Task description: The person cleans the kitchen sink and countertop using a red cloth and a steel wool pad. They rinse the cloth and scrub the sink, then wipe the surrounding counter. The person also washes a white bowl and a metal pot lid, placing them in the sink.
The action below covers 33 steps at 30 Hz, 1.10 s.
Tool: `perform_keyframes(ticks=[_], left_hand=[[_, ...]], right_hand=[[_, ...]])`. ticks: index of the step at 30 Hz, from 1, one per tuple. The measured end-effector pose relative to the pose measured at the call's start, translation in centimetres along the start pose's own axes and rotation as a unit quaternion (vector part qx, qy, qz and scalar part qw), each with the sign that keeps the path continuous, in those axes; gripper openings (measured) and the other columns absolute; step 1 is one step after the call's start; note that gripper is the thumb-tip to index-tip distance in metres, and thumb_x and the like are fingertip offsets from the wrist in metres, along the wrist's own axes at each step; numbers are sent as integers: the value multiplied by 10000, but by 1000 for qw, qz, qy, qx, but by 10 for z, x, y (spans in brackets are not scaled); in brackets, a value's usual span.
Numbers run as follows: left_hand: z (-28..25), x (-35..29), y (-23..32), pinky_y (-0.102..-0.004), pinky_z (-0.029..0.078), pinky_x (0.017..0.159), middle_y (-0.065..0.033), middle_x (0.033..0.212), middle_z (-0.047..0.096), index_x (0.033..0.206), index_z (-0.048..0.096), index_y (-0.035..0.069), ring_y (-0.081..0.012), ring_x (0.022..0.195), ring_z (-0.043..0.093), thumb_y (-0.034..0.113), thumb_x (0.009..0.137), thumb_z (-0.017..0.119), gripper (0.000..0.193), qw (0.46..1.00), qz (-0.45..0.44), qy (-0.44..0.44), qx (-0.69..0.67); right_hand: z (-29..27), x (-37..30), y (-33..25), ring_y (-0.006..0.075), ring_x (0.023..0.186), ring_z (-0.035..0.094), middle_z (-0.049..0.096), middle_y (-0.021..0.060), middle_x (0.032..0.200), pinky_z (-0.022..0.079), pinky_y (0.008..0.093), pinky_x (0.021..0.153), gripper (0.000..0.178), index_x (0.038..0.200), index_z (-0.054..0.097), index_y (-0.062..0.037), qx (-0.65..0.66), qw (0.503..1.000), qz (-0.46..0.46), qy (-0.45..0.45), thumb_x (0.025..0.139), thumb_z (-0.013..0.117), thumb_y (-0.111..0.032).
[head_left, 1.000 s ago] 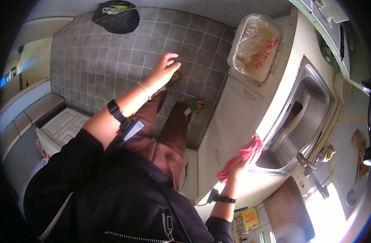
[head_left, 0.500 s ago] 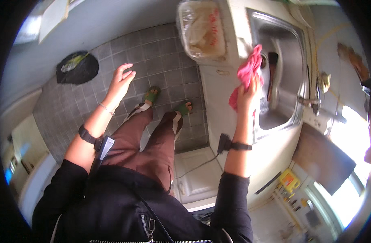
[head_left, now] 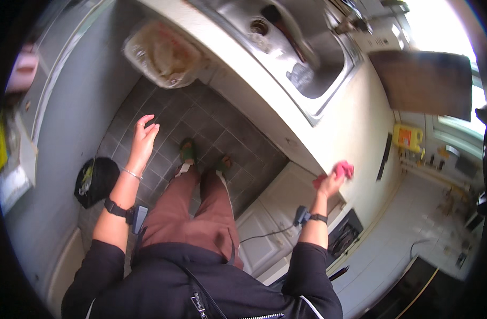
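Observation:
My right hand (head_left: 329, 185) grips a crumpled pink cloth (head_left: 344, 169) at the front edge of the pale countertop (head_left: 355, 135). Part of the cloth hangs by the edge; the rest bunches above my fingers. Beyond it lies the steel sink (head_left: 328, 98), holding a long tool (head_left: 291, 34) with a dark end and a brown handle. A clear, crinkled-looking patch (head_left: 300, 76) shows near that handle; I cannot tell what it is. My left hand (head_left: 143, 139) hovers over the floor, fingers loosely bent and apart, holding nothing.
A bin lined with clear plastic (head_left: 166, 56) hangs against the cabinet front. On the tiled floor to the left stands a black bag-like container (head_left: 97, 181). A brown board (head_left: 421, 85), a yellow jug (head_left: 408, 138) and a thin black strip (head_left: 384, 157) are along the counter's far side.
My view has turned to the right, so the sink now sits higher in the picture. My right hand has carried the pink cloth from the sink's front rim along to the countertop edge.

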<state>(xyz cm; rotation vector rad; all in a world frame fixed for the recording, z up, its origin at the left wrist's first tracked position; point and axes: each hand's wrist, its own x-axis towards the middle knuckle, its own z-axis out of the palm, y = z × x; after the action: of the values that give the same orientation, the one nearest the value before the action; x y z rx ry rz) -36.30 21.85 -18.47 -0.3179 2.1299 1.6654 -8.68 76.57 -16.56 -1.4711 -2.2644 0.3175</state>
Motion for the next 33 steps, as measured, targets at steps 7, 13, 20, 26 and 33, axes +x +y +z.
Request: perform_keyframes(ticks=[7, 13, 20, 26, 33], left_hand=[[105, 1, 70, -408, 302, 1106, -124, 1435, 423, 1365, 414, 45, -280, 1343, 393, 125, 915, 618, 500, 941, 288, -78, 163], [165, -8, 134, -374, 287, 1116, -118, 1460, 397, 1371, 418, 36, -259, 1333, 391, 92, 925, 598, 485, 868, 426, -142, 212], [165, -13, 136, -396, 284, 1128, -154, 1437, 396, 1346, 444, -2, -299, 1341, 379, 105, 914, 606, 474, 882, 362, -147, 263], [215, -16, 152, -418, 274, 1134, -174, 1452, 374, 1354, 435, 4, -325, 1360, 356, 115, 908, 600, 488, 848, 432, -178, 252], [318, -3, 168, -431, 246, 1142, -183, 1464, 367, 1376, 421, 17, -355, 1404, 290, 156, 926, 588, 500, 810, 477, -181, 291]], right_hand=[[57, -68, -159, 306, 1189, 557, 609, 119, 1253, 443, 392, 1024, 587, 1261, 600, -132, 105, 941, -311, -85, 691, 702, -35], [37, -47, -145, 286, 1253, 522, 553, 122, 1347, 436, 409, 1042, 587, 1265, 571, -80, 123, 913, -376, -100, 695, 710, -49], [-44, -11, 14, 317, 1185, 560, 598, 160, 1267, 450, 383, 1015, 443, 1261, 596, -86, 67, 996, -28, -48, 819, 587, -108], [-165, 18, 131, 121, 781, 610, 661, 56, 920, 515, 282, 714, 263, 1143, 600, 12, 227, 945, 116, 205, 922, 489, -77], [-179, -65, 207, 467, 1278, 397, 420, 311, 1365, 322, 511, 1074, 666, 1394, 402, 5, -115, 988, 105, -11, 849, 641, -295]])
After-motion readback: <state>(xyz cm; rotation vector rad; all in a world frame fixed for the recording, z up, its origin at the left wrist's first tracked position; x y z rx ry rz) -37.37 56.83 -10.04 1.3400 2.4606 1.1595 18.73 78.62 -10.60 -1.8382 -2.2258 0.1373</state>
